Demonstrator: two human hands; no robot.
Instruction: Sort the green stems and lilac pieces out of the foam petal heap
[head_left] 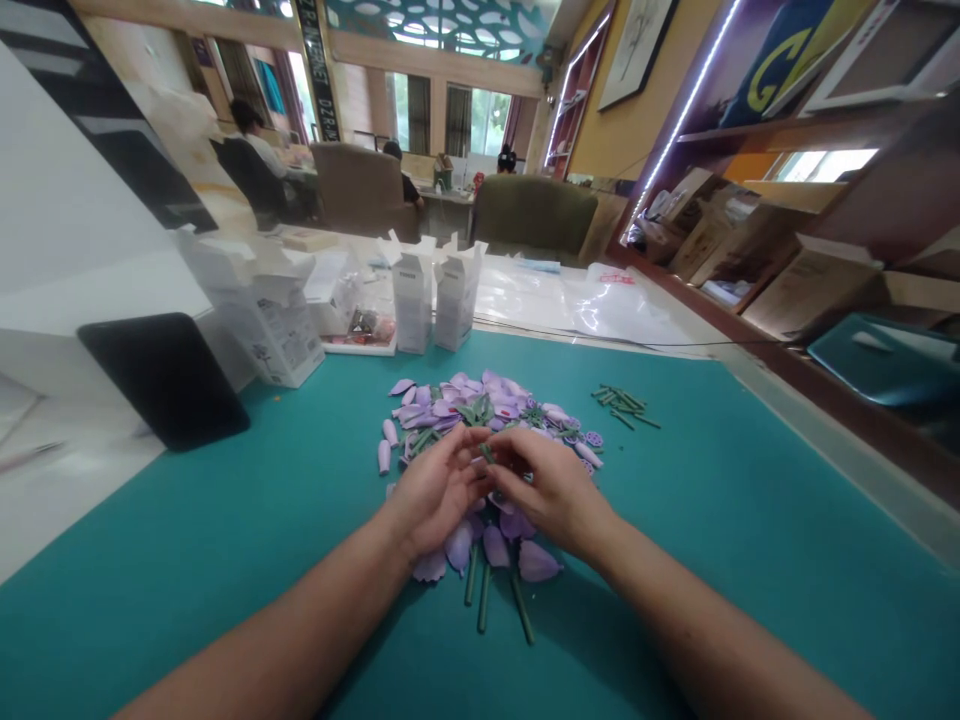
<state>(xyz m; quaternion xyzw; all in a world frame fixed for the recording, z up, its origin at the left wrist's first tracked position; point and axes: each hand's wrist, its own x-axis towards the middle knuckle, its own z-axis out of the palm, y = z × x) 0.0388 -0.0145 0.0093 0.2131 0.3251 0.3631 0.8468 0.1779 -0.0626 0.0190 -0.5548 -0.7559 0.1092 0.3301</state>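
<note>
My left hand (442, 488) is palm up over a heap of purple petal pieces (495, 390), its fingers loosely curled and touching my right hand. Between the thumb and fingers of my right hand (551, 485) is a small green piece (487, 453), partly hidden by the fingers. Whether the left fingers also grip it is unclear. Below the hands lie larger purple petals (538, 562) and several green stems (484, 598), pointing toward me. Small pale purple buds (385, 457) sit left of the heap.
Short green sticks (624, 402) lie on the green mat (712, 520) at the right. Two white boxes (412, 300) stand behind the heap, with another box (281, 335) farther left. A black tablet-like object (163, 380) is at the left. People sit in the background.
</note>
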